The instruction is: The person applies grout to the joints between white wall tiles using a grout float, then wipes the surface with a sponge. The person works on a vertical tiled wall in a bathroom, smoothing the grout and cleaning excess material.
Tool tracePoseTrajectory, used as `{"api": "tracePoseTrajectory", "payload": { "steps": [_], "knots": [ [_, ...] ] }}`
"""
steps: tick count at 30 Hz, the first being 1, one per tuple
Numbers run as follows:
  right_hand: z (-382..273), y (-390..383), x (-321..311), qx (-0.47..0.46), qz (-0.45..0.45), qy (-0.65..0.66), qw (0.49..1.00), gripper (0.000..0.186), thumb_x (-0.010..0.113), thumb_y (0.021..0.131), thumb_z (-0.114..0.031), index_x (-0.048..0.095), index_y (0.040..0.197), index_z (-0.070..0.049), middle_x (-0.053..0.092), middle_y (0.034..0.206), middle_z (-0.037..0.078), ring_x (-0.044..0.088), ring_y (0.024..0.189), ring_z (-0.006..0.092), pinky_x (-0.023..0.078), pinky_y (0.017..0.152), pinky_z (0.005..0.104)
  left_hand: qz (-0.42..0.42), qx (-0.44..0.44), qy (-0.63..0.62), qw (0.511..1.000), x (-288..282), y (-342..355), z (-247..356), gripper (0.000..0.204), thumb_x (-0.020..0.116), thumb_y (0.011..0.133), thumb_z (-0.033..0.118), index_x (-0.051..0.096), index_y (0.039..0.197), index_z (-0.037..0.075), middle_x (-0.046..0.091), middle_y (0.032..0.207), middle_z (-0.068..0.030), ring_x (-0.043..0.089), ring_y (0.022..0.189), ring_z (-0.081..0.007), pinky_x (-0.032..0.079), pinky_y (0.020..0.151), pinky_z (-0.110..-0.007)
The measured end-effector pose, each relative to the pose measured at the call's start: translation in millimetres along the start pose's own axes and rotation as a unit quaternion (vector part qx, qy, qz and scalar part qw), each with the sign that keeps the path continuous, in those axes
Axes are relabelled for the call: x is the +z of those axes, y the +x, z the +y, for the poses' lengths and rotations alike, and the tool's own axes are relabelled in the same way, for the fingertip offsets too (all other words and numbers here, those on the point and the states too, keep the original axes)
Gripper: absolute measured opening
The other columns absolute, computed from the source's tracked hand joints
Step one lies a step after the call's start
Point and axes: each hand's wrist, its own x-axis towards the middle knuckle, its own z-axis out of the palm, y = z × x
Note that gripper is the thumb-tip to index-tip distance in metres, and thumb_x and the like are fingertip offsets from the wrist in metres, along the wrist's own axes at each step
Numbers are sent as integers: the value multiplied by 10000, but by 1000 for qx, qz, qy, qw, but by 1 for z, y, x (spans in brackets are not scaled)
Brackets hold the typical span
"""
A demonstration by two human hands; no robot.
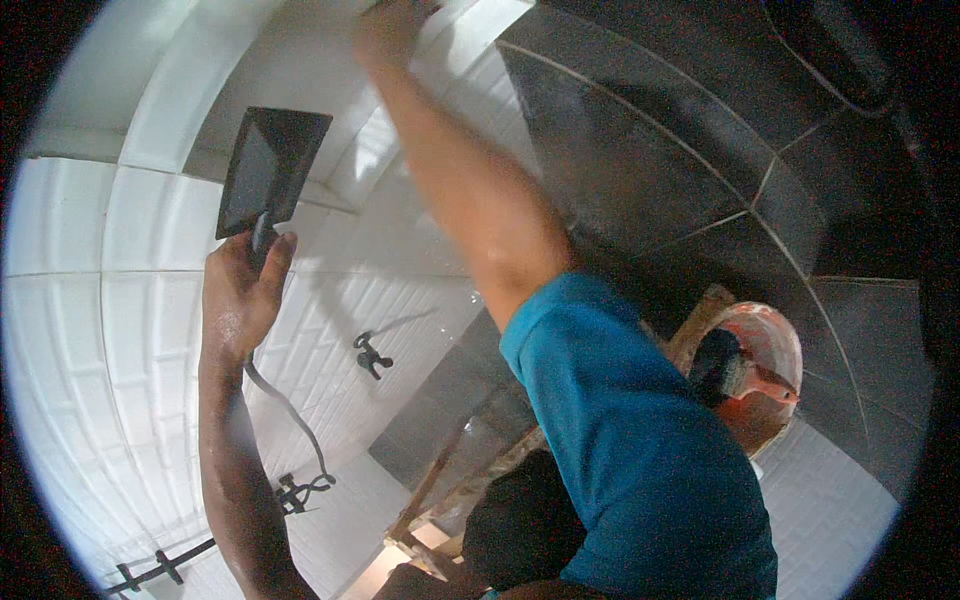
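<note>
My left hand [243,295] is raised by the white tiled wall. Its fingers are closed round the short neck of a black rectangular piece that looks like a shower head [272,172]; the flat body stands out above the fist. A dark hose [290,405] runs down from behind my left wrist to a black wall fitting [298,492]. My right arm, in a blue sleeve, stretches up across the middle. At the top edge my right hand [392,28] is blurred and partly cut off, close to a pale surface. Its fingers, and anything in them, cannot be made out.
A black tap [372,355] juts from the white wall, with a black bar [165,568] lower left. Dark grey tiles [640,150] cover the right side. A smeared bucket [785,335] holds an orange-handled brush [765,382]. Wooden pieces [425,490] and a dark rounded shape [525,525] are below.
</note>
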Motion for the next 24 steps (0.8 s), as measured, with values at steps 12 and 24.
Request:
{"api": "tracePoseTrajectory", "payload": {
  "steps": [12,24],
  "knots": [
    [-31,-16,13,-105,85,-64,989,503,390,1021,-178,323,1485,2,314,1551,215,275,1445,364,191,1211,388,28,35,-45,998,-4,1,13,303,650,956,246,613,882,-45,607,711,-94,520,702,-117,446,660,-311],
    [-39,-65,25,-346,64,117,929,459,461,972,-330,527,1317,-34,446,1436,233,386,1356,384,240,1190,479,96,115,15,989,-7,5,3,199,625,937,116,599,1069,-31,634,697,-192,624,614,-255,482,612,-361]
  ]
}}
